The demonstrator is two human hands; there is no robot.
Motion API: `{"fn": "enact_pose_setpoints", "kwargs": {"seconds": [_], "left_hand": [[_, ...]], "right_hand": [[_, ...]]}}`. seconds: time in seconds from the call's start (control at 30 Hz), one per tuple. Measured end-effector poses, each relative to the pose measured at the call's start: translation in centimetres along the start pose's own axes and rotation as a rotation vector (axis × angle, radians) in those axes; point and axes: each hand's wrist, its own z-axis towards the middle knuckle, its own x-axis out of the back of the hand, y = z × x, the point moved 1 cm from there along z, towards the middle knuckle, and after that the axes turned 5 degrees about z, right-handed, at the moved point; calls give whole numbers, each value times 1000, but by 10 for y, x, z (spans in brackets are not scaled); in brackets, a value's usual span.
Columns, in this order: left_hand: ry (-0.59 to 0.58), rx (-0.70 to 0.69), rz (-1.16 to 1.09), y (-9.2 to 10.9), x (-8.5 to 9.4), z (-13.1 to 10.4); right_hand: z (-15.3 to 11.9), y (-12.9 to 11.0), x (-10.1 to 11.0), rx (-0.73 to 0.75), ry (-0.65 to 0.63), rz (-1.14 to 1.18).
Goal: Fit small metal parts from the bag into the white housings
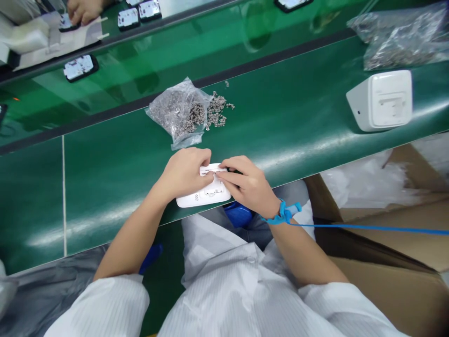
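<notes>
A white plastic housing [191,200] with a small speaker grille and a recessed slot lies at the near edge of the green bench. My left hand [185,172] is closed on its far left side, fingers curled and thumb pressed near the recess. From the right, my right hand [247,182] grips the housing, its fingertips meeting the left thumb at the recess. Any small part between the fingertips is too small to make out. Just beyond the hands, a clear plastic bag [175,110] spills small metal pieces [217,110], like clips or springs, onto the bench.
A white device [391,100] stands on the bench at right, near another clear bag [403,44]. Dark-edged units [80,68] lie on the green conveyor beyond. A co-worker's hand [83,10] touches one. Cardboard boxes [386,234] stand lower right; a blue cord [368,228] runs from my right wrist.
</notes>
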Motion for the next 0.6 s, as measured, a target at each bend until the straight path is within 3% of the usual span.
{"fn": "enact_pose_setpoints", "kwargs": {"seconds": [0.13, 0.37, 0.6], "left_hand": [[30, -27, 52, 2, 0, 0], [85, -99, 225, 10, -1, -2], [84, -123, 241, 9, -1, -4]], "right_hand": [[1, -3, 0, 27, -18, -33], [21, -6, -1, -149, -17, 7], [33, -7, -5, -186, -60, -92]]}}
